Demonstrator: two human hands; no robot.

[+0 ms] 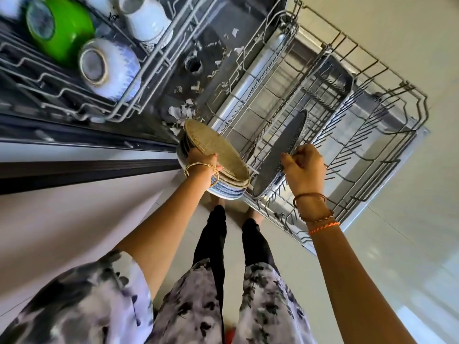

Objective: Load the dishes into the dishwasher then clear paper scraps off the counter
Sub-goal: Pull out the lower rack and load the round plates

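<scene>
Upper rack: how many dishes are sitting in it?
3 in view: a green bowl at the left, a blue-and-white bowl beside it, and a white cup at the top. More may lie past the frame's edge.

Both arms reach forward and down. The left hand (203,161) curls its fingers around what it carries; the right hand (304,167), knuckles up, pinches with bent fingers.

2 hands: the left hand (202,161) and the right hand (304,170). 2 wire racks, an upper rack (74,105) and a lower rack (372,115). 1 dark plate (278,157) stands in the lower rack; 1 stack of plates (223,155), its count unclear. Upper rack: 1 green bowl (67,28), 1 blue-and-white bowl (116,68), 1 white cup (146,18). Paper scraps (183,110): too many to count.
</scene>
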